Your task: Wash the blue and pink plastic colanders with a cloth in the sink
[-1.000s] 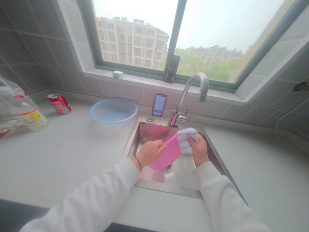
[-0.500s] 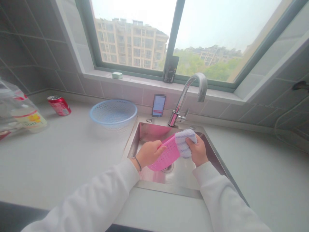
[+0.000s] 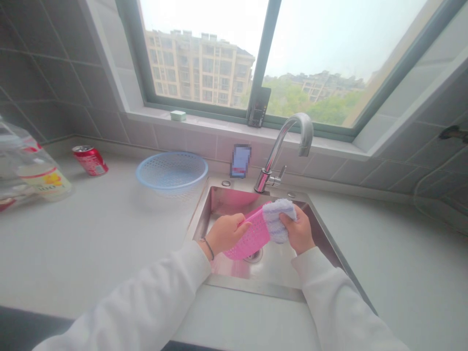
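The fingers of the left hand are grasping a pink plastic basket, and the right hand is clenched on a light purple cloth pressed against it. The basket is held inside the steel sink, just above the drain.

Faucet bars hands past sink's far rim (colander just left).

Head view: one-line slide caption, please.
Over a stainless steel sink, the left hand grips a pink perforated plastic basket while the right hand presses a lilac cloth against it.
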A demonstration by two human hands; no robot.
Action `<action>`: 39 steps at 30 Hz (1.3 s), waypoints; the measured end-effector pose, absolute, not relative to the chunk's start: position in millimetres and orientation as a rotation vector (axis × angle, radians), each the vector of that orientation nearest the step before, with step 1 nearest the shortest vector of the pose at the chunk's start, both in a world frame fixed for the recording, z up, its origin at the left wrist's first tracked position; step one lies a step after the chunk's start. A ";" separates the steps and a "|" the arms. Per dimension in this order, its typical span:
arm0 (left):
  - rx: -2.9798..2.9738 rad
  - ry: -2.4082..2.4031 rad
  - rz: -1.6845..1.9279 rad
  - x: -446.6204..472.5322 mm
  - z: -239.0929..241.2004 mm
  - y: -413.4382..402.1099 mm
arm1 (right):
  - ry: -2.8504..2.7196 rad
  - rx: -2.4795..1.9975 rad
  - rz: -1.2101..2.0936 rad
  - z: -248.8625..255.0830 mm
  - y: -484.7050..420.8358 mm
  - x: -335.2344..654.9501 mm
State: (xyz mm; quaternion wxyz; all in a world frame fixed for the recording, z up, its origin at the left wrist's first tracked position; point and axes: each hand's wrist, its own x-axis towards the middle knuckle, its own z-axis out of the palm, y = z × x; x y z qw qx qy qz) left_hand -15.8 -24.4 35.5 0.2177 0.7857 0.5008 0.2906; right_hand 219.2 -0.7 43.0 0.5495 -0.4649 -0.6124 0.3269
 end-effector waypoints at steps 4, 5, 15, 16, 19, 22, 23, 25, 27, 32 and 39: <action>2.171 1.406 0.794 -15.4 36.2 -24.3 | -1.587 -1.078 0.781 48.8 -10.9 207.8; 2.175 1.409 0.787 -15.2 36.5 -24.4 | -1.613 -1.084 0.782 50.1 -12.6 206.3; 2.183 1.383 0.778 -15.4 38.9 -27.5 | -1.200 -1.309 0.760 40.6 7.4 226.8; 2.185 1.389 0.775 -15.4 39.2 -27.7 | -1.183 -1.301 0.778 39.4 8.1 226.7; 2.184 1.411 0.769 -15.8 39.7 -27.4 | -1.213 -1.203 0.871 38.2 5.5 222.6; 2.182 1.422 0.772 -16.3 39.5 -26.4 | -1.305 -1.110 0.943 38.6 0.7 218.5; 2.182 1.423 0.773 -16.4 39.4 -26.1 | -1.330 -1.101 0.953 38.5 -0.1 218.0; 2.184 1.420 0.772 -16.4 39.2 -25.9 | -1.335 -1.108 0.959 38.1 0.3 218.5; 2.185 1.413 0.768 -16.1 39.5 -26.2 | -1.288 -1.128 0.964 37.4 2.9 220.5; 2.183 1.401 0.759 -15.1 41.8 -27.8 | -1.157 -1.195 0.925 35.2 11.6 226.3; 2.178 1.401 0.766 -16.9 44.3 -28.4 | -1.257 -1.132 0.889 39.2 2.8 222.0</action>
